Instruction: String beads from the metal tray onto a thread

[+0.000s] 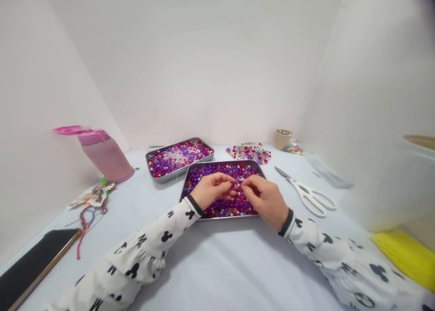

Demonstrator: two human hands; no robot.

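Sleeves (142, 252) printed with black mouse heads reach in from the near edge and end in dark cuffs. The left hand (214, 189) and right hand (265, 200) hover just above a metal tray (224, 217) heaped with purple, red and white beads (234, 209), the fingertips (234, 183) of both curled inward and almost meeting over the middle. Whether they pinch a bead or a thread is too small to tell. To the left lie a black phone (34, 265) with a gold edge and, farther along, tangled coloured cords (91, 207). To the right are white-handled scissors (307, 195) and a yellow bundle (404, 256). Farther back sit a second metal tray (185, 169) of similar beads, a loose pile of beads (249, 153), a tilted pink bottle (105, 155) against the wall and a small beige cup (283, 139).
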